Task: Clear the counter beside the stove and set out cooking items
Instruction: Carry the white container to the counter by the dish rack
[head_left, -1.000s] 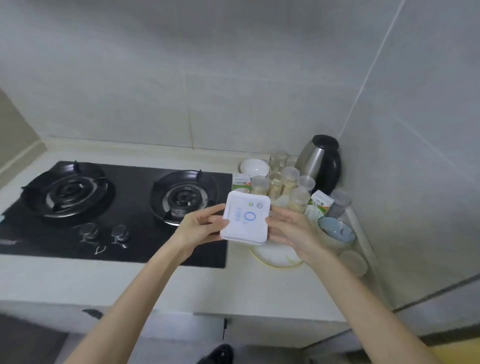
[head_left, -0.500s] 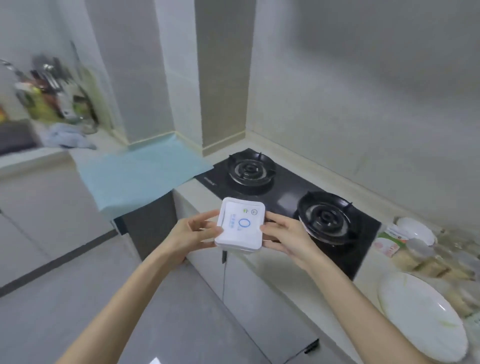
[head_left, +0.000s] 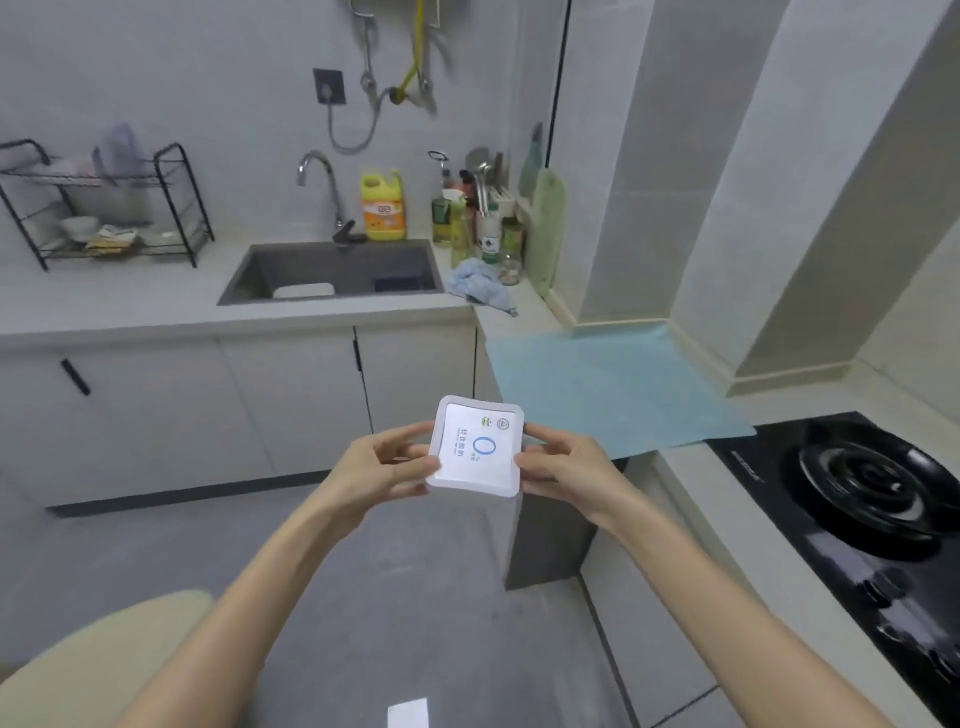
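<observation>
While you hold the flat white box (head_left: 477, 451) in mid-air at the centre of the frame, over the grey floor (head_left: 415, 597), it touches no counter. Your left hand (head_left: 382, 470) pinches its left edge: the thumb lies on the lower left corner and the fingers curl against the side. Your right hand (head_left: 563, 467) pinches the right edge the same way, thumb low and a finger at the upper corner. The fingertips under the box are hidden, so how far they reach cannot be told. The label shows a blue ring and small print too fine to read.

At the right edge of the frame the black stove (head_left: 852, 519) is cut off; one burner shows whole and the knobs below it are blurred. The pale counter (head_left: 685, 493) runs along its near side. Just up and left of the stove a light blue sheet (head_left: 613, 384) covers the corner, and its near edge overhangs.

In the upper middle sit a sink (head_left: 332, 273), a tap (head_left: 322, 182) and a yellow bottle (head_left: 383, 205), with a crowd of bottles to the right that blur together. A blue cloth (head_left: 480, 286) lies crumpled beside them. The black wire rack (head_left: 104, 208) at upper left holds things too smeared to name. A cream rounded shape (head_left: 104, 654) at lower left is cut off by the frame.
</observation>
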